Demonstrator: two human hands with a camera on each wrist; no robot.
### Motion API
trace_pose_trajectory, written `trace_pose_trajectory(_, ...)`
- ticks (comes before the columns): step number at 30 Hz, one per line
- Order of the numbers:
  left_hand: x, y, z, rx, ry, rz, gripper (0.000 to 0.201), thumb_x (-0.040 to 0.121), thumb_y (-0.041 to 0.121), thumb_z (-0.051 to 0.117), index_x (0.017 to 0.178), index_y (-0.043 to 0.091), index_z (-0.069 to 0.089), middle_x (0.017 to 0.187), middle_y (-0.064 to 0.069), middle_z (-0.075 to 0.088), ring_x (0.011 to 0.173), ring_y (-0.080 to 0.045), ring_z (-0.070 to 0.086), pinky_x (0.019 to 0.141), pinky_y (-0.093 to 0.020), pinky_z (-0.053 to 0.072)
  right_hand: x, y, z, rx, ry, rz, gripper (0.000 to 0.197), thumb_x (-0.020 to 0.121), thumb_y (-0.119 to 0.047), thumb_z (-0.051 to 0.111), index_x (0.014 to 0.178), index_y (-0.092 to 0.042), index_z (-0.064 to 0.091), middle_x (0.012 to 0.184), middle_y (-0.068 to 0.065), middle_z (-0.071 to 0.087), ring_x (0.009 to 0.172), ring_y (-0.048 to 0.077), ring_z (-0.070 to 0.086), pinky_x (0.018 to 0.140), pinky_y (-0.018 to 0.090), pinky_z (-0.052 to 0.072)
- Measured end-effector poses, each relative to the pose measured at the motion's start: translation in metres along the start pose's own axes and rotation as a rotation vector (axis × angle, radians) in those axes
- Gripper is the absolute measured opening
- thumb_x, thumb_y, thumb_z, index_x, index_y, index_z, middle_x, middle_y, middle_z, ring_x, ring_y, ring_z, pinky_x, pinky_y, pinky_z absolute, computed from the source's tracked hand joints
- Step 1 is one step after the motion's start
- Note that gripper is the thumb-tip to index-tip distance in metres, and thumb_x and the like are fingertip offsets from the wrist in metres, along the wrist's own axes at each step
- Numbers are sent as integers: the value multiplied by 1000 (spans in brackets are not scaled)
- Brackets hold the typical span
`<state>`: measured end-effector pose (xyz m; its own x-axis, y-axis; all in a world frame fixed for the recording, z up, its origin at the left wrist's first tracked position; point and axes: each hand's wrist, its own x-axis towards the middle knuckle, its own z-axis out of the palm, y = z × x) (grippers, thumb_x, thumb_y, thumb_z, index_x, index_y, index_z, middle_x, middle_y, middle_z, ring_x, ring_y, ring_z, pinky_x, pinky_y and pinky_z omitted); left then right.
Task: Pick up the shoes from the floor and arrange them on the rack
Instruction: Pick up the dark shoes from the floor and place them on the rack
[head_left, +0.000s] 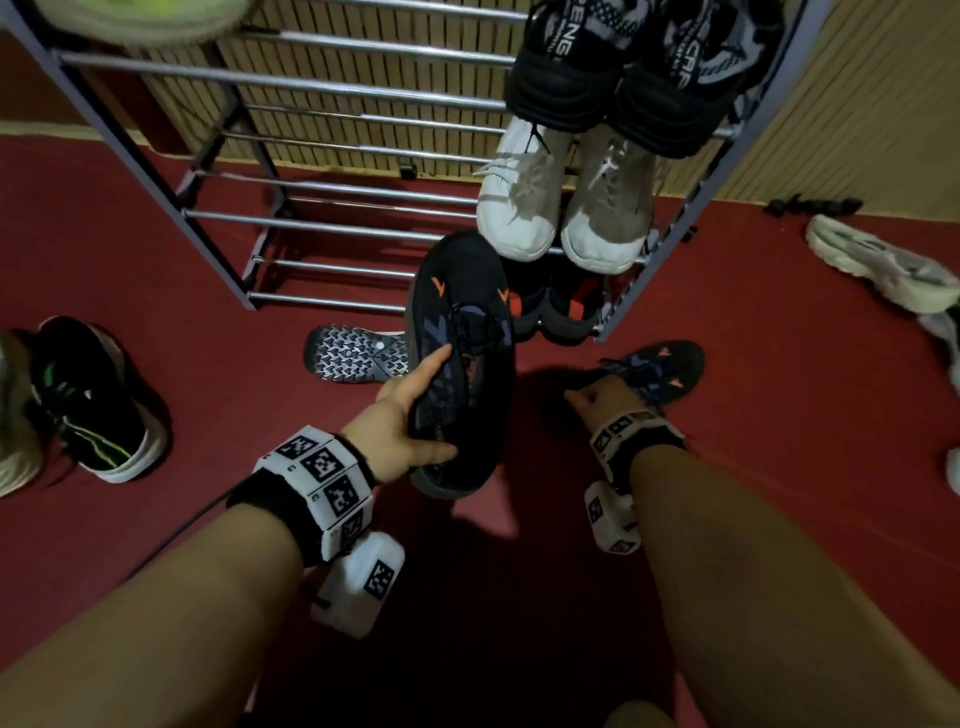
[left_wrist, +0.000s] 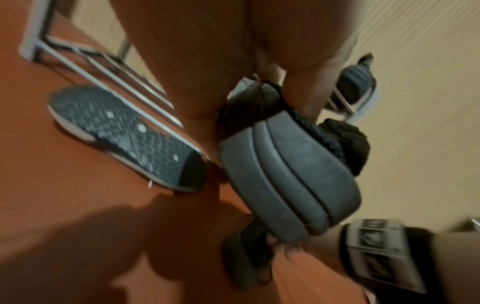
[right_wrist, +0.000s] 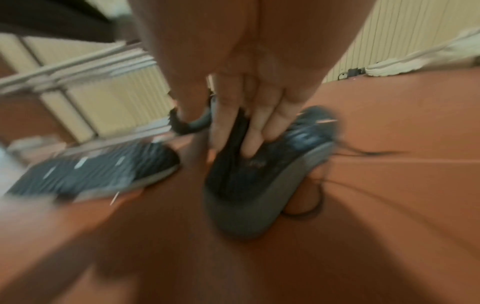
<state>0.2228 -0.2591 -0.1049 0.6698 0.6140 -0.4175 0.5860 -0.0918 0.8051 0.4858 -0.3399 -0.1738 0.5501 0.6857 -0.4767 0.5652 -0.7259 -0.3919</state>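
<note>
Head view: left grip (head_left: 402, 421) holds black shoe (head_left: 462, 358); right grip (head_left: 605, 402) grasps its mate (head_left: 660, 369).

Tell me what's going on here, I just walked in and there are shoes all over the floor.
A person is putting shoes onto a metal rack. The left hand holds a black sneaker lifted off the red floor; the right hand has its fingers in the matching sneaker, which lies on the floor. Two pairs already sit on the rack's right side; several shoes remain scattered.

My head view is dim, with my arms' dark shadows across the floor (head_left: 156, 260). Both wrist views smear badly with motion blur; edges bow outward.
</note>
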Motion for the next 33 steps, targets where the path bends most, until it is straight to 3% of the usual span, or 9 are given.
trace_pose_trajectory(3, -5, -3, 2, -50, -89, 39, 108, 55, 29, 78, 137, 60, 15, 148, 1, 28, 137, -14, 29, 113, -34, 30, -44, -6, 10, -224, -130, 36, 50, 97, -39, 47, 58, -8, 51, 58, 4, 47, 56, 19, 47, 61, 27, 34)
trace_pose_trajectory(7, -14, 2, 12, 11, -227, 135, 100, 73, 2, 74, 148, 23, 11, 141, 4, 29, 134, -8, 25, 104, -17, 24, -100, 4, 22, -298, -421, 131, 44, 96, -43, 45, 110, -9, 69, 114, 10, 66, 108, 26, 60, 88, 30, 44)
trace_pose_trajectory(10, -22, 2, 19, 32, -297, 187, 108, 59, 24, 72, 146, 20, 9, 143, 2, 29, 134, -8, 24, 105, -15, 23, -130, 16, 31, -316, -385, 195, 49, 90, -45, 53, 129, -15, 55, 138, 10, 49, 122, 29, 50, 101, 33, 40)
trace_pose_trajectory(13, -22, -7, 22, 64, -324, 157, 107, 46, 49, 67, 136, 46, 9, 148, -11, 30, 138, -21, 27, 115, -35, 26, -144, 24, 37, -307, -336, 201, 79, 87, -48, 57, 150, -28, 14, 156, 11, 7, 141, 35, 21, 114, 40, 26)
trace_pose_trajectory(15, -21, -14, 25, 71, -303, 142, 106, 49, 47, 71, 135, 50, 9, 148, -14, 30, 138, -22, 28, 115, -37, 26, -144, 28, 48, -351, -318, 158, 95, 83, -53, 60, 149, -36, -6, 158, 5, -11, 145, 35, -1, 117, 45, 14)
trace_pose_trajectory(20, -5, -30, 30, 40, -266, 102, 102, 72, -5, 73, 148, 16, 8, 152, -10, 23, 141, -19, 23, 103, -13, 20, -128, 44, 73, -438, -364, 140, 110, 74, -63, 63, 143, -43, -20, 152, -5, -33, 144, 35, -15, 114, 56, 11)
trace_pose_trajectory(24, -2, -37, 31, 59, -227, 69, 101, 71, -5, 74, 148, 20, 13, 151, -8, 28, 138, -16, 27, 103, -16, 24, -121, 52, 82, -467, -457, 100, 113, 75, -59, 66, 143, -43, -23, 152, -1, -33, 143, 38, -13, 113, 57, 18)
trace_pose_trajectory(30, 4, -33, 36, 151, -240, 10, 106, 58, 33, 75, 139, 58, 11, 148, -5, 34, 137, -24, 31, 110, -39, 34, -113, 51, 111, -486, -415, 97, 118, 75, -51, 71, 142, -40, -25, 153, 12, -28, 143, 38, 6, 107, 49, 33)
trace_pose_trajectory(33, 5, -28, 39, 112, -247, 12, 104, 65, 20, 76, 144, 45, 15, 144, 0, 37, 135, -17, 33, 105, -29, 34, -111, 51, 113, -480, -401, 115, 112, 79, -45, 68, 142, -42, -25, 154, 10, -25, 141, 38, 13, 101, 49, 40)
